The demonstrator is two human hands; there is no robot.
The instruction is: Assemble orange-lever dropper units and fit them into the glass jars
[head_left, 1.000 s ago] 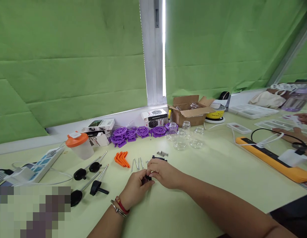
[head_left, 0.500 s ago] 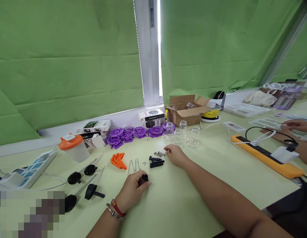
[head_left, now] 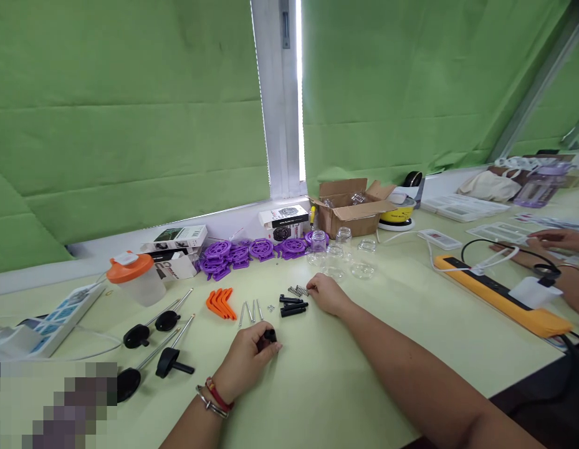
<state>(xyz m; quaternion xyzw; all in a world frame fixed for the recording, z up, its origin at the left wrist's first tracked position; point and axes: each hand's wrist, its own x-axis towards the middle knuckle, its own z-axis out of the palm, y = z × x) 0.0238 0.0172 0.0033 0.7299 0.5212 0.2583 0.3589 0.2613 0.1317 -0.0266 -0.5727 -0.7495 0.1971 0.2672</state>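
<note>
My left hand (head_left: 249,358) is closed around a short black hollow plastic part (head_left: 270,335), its open end facing up. Fingers curled in a pinch, my right hand (head_left: 327,293) is at the right end of some small metal springs (head_left: 297,290); the fingertips touch a spring there. Just below the springs lie several black tubes (head_left: 293,307). Between these and the orange angled pieces (head_left: 220,304) are tiny metal bits (head_left: 270,308) and several thin metal rods (head_left: 250,312).
Black knobs with metal shafts (head_left: 167,363) lie at left, near an orange-lidded cup (head_left: 137,280) and a white power strip (head_left: 67,321). Purple plastic discs (head_left: 261,249), glass jars (head_left: 334,257) and a cardboard box (head_left: 349,218) stand behind. An orange power strip (head_left: 499,299) and another person's hands (head_left: 558,240) are at right.
The view has shifted slightly, so everything sits a little further left. Both hands stay almost where they were, the left still holding the black part.
</note>
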